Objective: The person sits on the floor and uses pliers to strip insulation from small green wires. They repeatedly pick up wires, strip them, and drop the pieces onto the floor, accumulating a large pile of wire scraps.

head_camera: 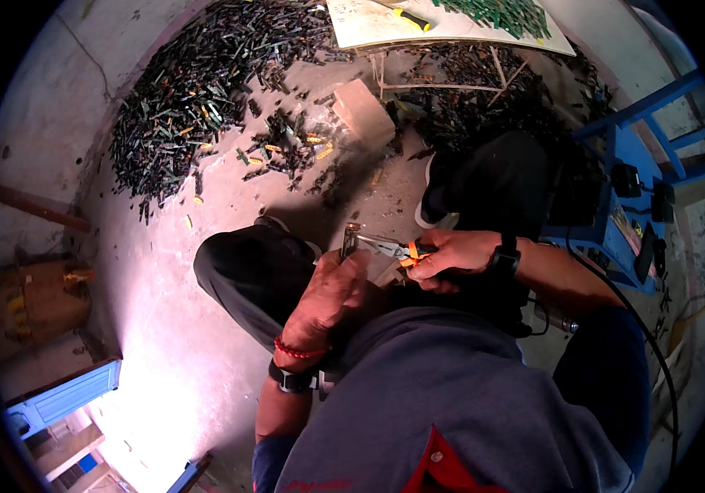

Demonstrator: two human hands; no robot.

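Observation:
In my right hand (451, 254) is a pair of pliers (394, 248) with orange and black handles. Their jaws point left toward a small dark strip-shaped piece (350, 237), whose upper end looks brownish. My left hand (339, 282) grips that piece from below, its fingers slightly blurred. The jaw tips meet or nearly meet the piece; whether they pinch it I cannot tell. Both hands are in front of my body, between my bent knees. Beneath them, partly hidden, lies something pale (389, 271) that I cannot identify.
A large heap of dark strip-like pieces (186, 117) covers the floor ahead. Behind a cardboard box (363, 114), a low white-topped table (377, 28) bears green strips (500, 15) and a yellow-and-black-handled tool (412, 20). Blue furniture (620, 259) stands right; a black cable (642, 326) hangs nearby.

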